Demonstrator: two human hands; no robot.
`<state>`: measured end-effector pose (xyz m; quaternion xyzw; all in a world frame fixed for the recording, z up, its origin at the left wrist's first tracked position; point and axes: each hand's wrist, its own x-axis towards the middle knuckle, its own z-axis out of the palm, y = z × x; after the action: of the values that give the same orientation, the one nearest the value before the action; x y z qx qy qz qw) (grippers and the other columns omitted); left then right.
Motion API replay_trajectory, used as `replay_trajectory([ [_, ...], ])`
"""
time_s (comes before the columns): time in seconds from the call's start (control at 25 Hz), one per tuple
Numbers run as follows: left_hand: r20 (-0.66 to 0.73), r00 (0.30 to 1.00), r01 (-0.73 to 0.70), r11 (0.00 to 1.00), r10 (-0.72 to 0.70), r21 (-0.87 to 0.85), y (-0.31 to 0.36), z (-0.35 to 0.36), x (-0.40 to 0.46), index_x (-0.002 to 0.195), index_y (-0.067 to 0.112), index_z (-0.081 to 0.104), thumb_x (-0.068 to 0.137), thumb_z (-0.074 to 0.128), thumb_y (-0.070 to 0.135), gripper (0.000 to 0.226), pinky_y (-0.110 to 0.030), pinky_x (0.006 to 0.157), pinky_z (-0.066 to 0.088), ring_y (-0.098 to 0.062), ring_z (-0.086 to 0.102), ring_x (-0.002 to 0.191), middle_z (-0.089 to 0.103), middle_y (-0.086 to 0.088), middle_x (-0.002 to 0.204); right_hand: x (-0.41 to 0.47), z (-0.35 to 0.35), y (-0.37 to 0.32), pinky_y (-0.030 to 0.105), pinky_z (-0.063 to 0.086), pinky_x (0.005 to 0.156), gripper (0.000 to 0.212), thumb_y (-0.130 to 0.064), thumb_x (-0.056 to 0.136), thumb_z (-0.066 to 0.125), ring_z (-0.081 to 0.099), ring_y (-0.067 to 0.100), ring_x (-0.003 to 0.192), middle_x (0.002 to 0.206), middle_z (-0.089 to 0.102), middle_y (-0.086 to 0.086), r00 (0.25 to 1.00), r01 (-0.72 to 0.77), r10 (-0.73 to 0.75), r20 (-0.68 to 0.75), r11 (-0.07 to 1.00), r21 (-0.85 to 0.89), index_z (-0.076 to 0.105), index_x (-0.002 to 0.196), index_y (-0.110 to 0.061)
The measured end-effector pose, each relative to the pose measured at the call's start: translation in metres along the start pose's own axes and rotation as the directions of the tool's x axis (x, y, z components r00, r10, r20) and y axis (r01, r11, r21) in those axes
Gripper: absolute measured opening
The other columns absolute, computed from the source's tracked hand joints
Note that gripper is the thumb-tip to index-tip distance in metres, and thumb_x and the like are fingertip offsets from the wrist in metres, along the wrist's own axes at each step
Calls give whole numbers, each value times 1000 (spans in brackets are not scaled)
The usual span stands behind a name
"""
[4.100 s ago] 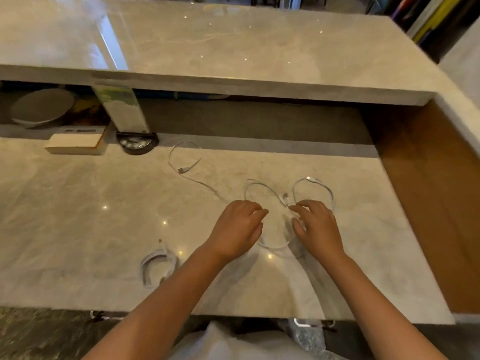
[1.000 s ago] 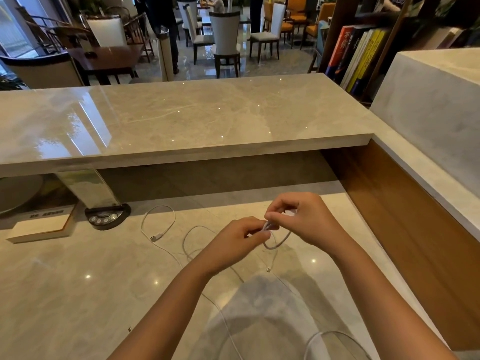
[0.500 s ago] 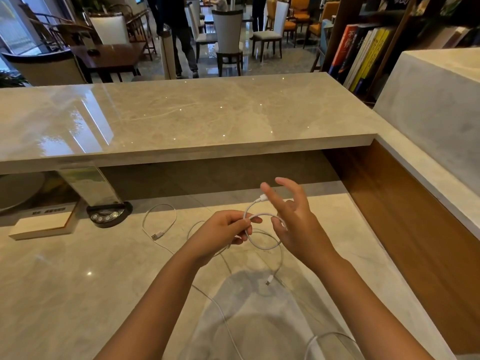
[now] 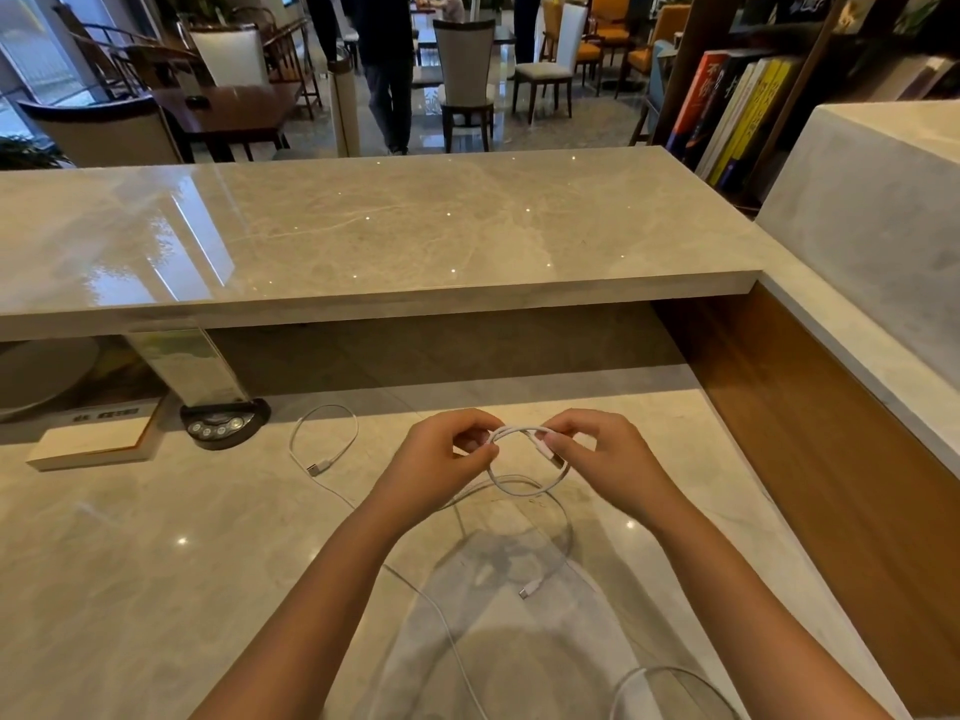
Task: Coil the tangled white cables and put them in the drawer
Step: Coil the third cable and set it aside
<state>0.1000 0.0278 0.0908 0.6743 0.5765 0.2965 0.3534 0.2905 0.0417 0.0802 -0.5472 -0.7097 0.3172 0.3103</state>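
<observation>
A thin white cable (image 4: 524, 491) forms a small loop held above the lower marble counter (image 4: 156, 563). My left hand (image 4: 441, 459) pinches the loop's left side and my right hand (image 4: 608, 459) pinches its right side by a plug. The cable's free end hangs down to a connector (image 4: 530, 589). A second white cable (image 4: 324, 439) lies in a loop on the counter to the left, its tail running toward me. Another white loop (image 4: 670, 678) shows at the bottom edge. No drawer is in view.
A raised marble ledge (image 4: 363, 241) overhangs the back of the counter. Under it at left sit a black round device (image 4: 223, 423), a flat white box (image 4: 93, 439) and a clear sign stand (image 4: 192, 366). A brown wood panel (image 4: 810, 433) walls the right side.
My hands lifted the cable off the counter. In the last half second my right hand's fingers closed on the loop's right side, and the loop tightened between both hands.
</observation>
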Motion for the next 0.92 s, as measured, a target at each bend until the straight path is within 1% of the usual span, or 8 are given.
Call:
replay_trajectory([
  [0.08,-9,1000,2,997,-2,-83,-2,2,-2,102,22,69,88,61,13,19,-15,69,53,-3,63,76,68,9,86,-1,-6,-6,26,49,78,13,-16,87,60,65,8,78,80,73,-2,983,-177,146,114,916,359,71,92,-22],
  [0.16,-23,1000,7,990,-10,-144,-1,4,-4,99,23,69,89,58,11,19,-16,68,54,-3,63,69,68,6,80,-2,-6,-6,29,50,85,21,-14,87,60,67,12,81,79,74,3,979,-205,174,108,843,498,65,101,-29],
  [0.24,-49,998,22,987,-30,-161,-3,7,-5,97,27,68,90,57,11,21,-18,67,55,-5,63,66,68,6,77,-5,-4,-7,25,50,83,28,-11,85,62,68,12,82,79,75,2,983,-184,146,113,828,529,62,106,-29],
  [0.32,-69,996,40,985,-52,-166,-3,8,-4,97,28,68,90,56,11,21,-17,64,54,-5,61,63,67,7,76,-8,-3,-9,22,52,77,29,-8,81,68,68,8,81,80,74,-3,989,-145,115,92,870,471,64,103,-26],
  [0.44,-52,996,63,986,-72,-157,-2,8,-3,102,23,70,91,56,13,21,-14,61,52,0,58,60,66,8,75,-10,0,-8,12,50,68,17,-14,80,70,65,1,74,81,70,-10,997,-35,53,-63,964,263,67,89,-28],
  [0.6,17,994,107,950,-107,-294,2,8,-5,109,24,69,93,52,15,25,-12,59,47,1,55,61,67,7,77,-9,4,-6,5,47,66,13,-19,83,67,59,3,82,89,62,-10,966,67,-41,-255,993,93,71,95,-22],
  [0.76,73,990,137,910,-117,-391,4,6,-7,112,29,68,93,53,15,28,-16,63,47,-7,56,73,71,2,94,-10,0,-4,3,46,69,15,-19,82,68,59,-4,82,88,63,-12,953,91,-54,-299,990,110,69,96,-24],
  [0.92,-41,985,144,925,-169,-351,7,4,-8,90,28,73,86,62,15,18,-11,59,48,-1,60,66,71,8,75,-11,-1,-3,2,44,69,13,-16,80,70,59,-11,80,83,64,-13,927,119,-80,-365,989,84,72,93,-14],
])
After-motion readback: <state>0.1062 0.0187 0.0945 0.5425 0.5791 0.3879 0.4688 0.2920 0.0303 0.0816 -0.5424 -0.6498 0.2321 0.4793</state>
